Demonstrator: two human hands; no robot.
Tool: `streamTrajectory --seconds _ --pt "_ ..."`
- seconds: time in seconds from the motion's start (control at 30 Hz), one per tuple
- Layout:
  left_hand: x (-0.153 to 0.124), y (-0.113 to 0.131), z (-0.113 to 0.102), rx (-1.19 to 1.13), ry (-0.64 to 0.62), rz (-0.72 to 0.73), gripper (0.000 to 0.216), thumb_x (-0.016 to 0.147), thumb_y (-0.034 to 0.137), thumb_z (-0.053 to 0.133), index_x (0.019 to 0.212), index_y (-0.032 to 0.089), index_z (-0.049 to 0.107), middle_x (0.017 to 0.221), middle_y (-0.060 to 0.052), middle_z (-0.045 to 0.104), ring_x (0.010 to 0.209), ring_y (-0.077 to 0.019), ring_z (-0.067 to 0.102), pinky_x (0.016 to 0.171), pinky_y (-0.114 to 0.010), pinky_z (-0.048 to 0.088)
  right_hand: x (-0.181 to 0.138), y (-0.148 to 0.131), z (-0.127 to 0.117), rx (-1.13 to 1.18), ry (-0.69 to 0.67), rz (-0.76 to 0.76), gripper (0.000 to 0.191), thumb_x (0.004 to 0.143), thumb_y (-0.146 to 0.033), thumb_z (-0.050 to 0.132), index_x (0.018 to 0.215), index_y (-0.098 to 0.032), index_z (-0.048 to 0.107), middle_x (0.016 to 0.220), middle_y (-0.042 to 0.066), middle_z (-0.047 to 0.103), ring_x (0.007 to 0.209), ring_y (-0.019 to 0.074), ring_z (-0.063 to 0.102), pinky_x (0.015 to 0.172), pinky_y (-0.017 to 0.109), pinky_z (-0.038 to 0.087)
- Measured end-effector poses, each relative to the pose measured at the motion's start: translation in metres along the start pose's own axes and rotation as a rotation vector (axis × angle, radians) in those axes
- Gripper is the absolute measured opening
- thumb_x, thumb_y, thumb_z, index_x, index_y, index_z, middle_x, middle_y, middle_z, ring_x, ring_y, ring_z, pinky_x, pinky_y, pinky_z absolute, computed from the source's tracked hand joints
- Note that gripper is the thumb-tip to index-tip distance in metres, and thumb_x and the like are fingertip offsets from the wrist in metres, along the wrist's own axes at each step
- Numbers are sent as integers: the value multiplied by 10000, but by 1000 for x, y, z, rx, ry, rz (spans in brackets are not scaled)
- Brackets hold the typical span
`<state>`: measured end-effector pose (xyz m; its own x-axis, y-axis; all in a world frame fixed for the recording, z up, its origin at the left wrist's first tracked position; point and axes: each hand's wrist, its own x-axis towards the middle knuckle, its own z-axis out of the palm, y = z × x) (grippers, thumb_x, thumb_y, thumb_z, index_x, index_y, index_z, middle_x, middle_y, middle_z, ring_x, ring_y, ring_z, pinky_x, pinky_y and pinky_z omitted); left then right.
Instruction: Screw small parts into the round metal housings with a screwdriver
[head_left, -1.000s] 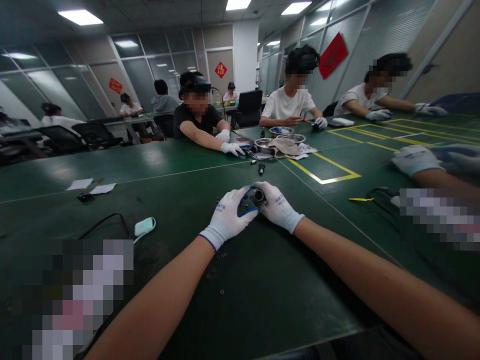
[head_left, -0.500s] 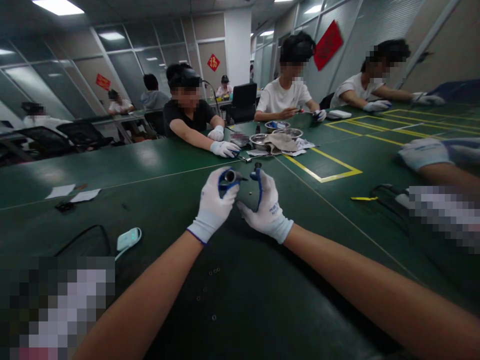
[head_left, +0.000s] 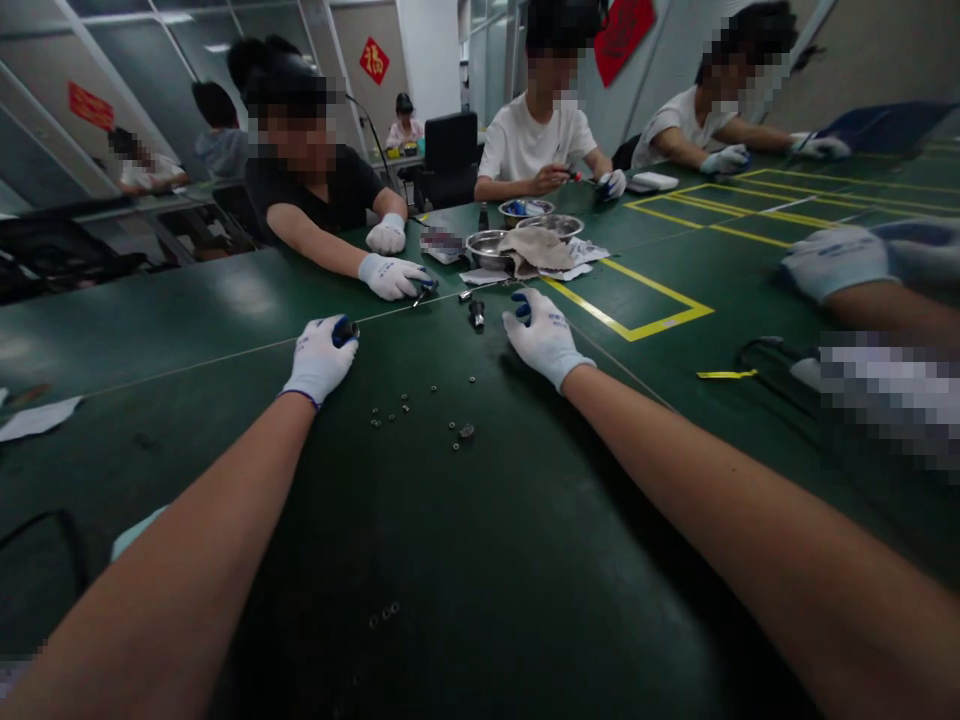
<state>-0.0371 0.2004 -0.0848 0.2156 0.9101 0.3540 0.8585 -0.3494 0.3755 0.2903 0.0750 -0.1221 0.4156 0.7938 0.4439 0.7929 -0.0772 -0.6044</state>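
Note:
My left hand (head_left: 321,357), in a white glove, rests on the green table (head_left: 225,300) with its fingers closed round a blue and black part (head_left: 345,329) with a metal end. My right hand (head_left: 541,335), also gloved, lies further right on the table, fingers curled over a small blue piece (head_left: 521,309). Between the hands several tiny metal rings and screws (head_left: 420,410) lie scattered. A small black cylinder (head_left: 477,316) stands just left of my right hand.
Across the table a person's gloved hands (head_left: 390,275) work on a small part. Metal bowls (head_left: 487,245) and a cloth (head_left: 541,248) sit beyond. Yellow tape lines (head_left: 652,300) mark the right side. Another gloved hand (head_left: 832,260) and a black cable (head_left: 765,352) are at right.
My hands have drawn apart: the left went left with the blue and black part, the right moved right and down to the table. Small metal pieces now lie between them.

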Motion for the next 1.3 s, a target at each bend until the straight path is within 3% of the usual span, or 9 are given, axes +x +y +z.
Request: streamTrajectory --seconds 0.13,0.27,0.43,0.6,0.87,0.97,1.07,1.2,1.3 --pt "-1 1 -1 -21 67 -10 558 849 281 664 1384 135 603 1426 -185 583 1310 -339 582 1176 -460 428 17 -13 16 -75 -95 -8 556 959 -493 544 1407 -165 563 1278 183 639 1165 352 614 1021 524 501" --pt "-14 3 -7 1 49 -76 428 880 317 658 1269 141 684 1303 -174 670 1216 -340 642 1124 -483 474 26 -30 29 -210 -154 -1 666 911 -610 605 1394 -152 583 1340 225 592 1231 427 556 1027 585 469" --pt "-40 7 -14 -59 57 -108 328 881 315 663 1155 155 748 1211 -134 744 1160 -301 683 1097 -444 496 23 -44 29 -333 -247 -33 434 930 -478 611 1214 -153 657 1290 220 625 1192 396 574 1005 536 483" --pt "-68 11 -23 -172 50 -137 266 874 283 663 1085 167 776 1154 -112 779 1114 -280 711 1073 -420 518 4 -49 14 -167 -264 -23 325 961 -326 563 1254 -193 605 1183 170 722 1063 323 684 917 414 530" --pt "-98 18 -34 -251 42 -146 245 873 282 663 1053 158 776 1100 -119 787 1080 -282 724 1045 -423 533 -51 -62 -5 181 -177 -78 266 939 -351 603 1160 -217 668 1038 109 774 953 288 720 847 397 557" --pt "-116 22 -34 -295 87 -39 312 863 306 677 1134 170 749 1156 -120 767 1107 -285 714 1055 -442 534 -78 -72 -13 353 -194 -97 283 937 -418 608 1111 -213 697 957 83 767 867 256 710 820 394 564" --pt "-139 31 -37 -337 134 182 438 868 340 678 1276 181 690 1218 -124 728 1134 -286 694 1057 -456 537 -104 -83 -18 512 -244 -134 309 918 -458 630 1093 -215 705 945 68 757 841 233 701 803 382 566" --pt "-166 50 -41 -346 82 484 643 886 376 680 1482 181 538 1212 -129 691 1092 -276 688 996 -441 572 -127 -95 -22 620 -335 -151 396 920 -541 620 1112 -203 689 853 43 722 719 198 662 694 348 553" --pt "-174 60 -40 -280 42 614 605 908 359 679 1477 201 544 1242 -136 674 1139 -289 665 1011 -449 565 -130 -100 -25 626 -350 -198 390 909 -541 646 1074 -192 696 874 50 718 741 194 655 693 339 546"
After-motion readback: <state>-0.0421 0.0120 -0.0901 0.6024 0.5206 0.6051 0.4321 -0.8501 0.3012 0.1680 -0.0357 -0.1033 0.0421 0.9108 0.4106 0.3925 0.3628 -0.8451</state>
